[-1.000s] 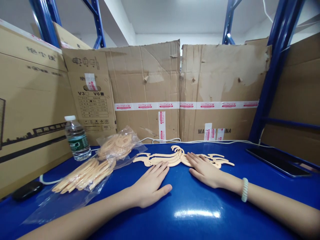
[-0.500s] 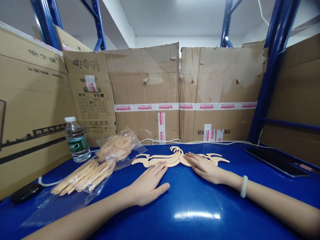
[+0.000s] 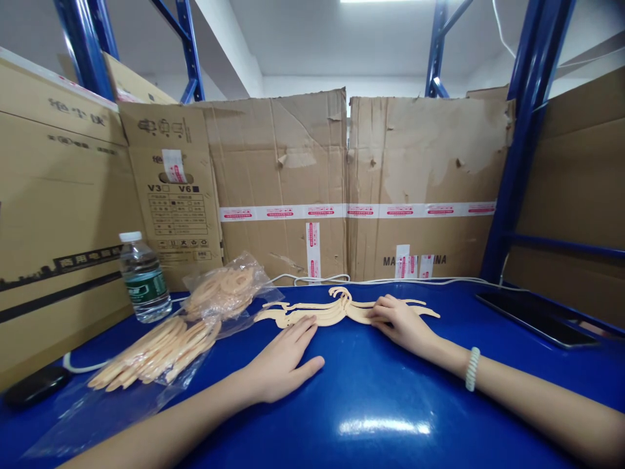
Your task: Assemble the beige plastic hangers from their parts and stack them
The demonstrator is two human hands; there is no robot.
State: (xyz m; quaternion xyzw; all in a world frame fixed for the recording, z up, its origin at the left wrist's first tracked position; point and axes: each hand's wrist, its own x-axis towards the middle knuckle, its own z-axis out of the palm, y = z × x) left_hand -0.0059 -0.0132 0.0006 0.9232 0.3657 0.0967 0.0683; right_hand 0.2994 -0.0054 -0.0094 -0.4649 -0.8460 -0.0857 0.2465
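Several pale wooden hangers (image 3: pixel 336 315) lie overlapping on the blue table (image 3: pixel 361 384), their hooks pointing away from me. My left hand (image 3: pixel 288 361) lies flat with fingers spread, its fingertips on the left part of the hangers. On their right part rests my right hand (image 3: pixel 403 322), fingers bent and drawn together at the hanger edge; the fingertips are partly hidden. To the left, a clear plastic bag (image 3: pixel 161 352) holds more pale wooden pieces, some long, some curved.
A water bottle (image 3: pixel 145 280) stands behind the bag. A black object (image 3: pixel 36 385) lies at the far left, a dark phone-like slab (image 3: pixel 534 319) at the right. White cable (image 3: pixel 430 281) runs along cardboard panels (image 3: pixel 283 169) at the back.
My right hand's fingers have gone from nearly flat to bent on the hangers. The view has shifted slightly. My left hand still lies on the hangers.
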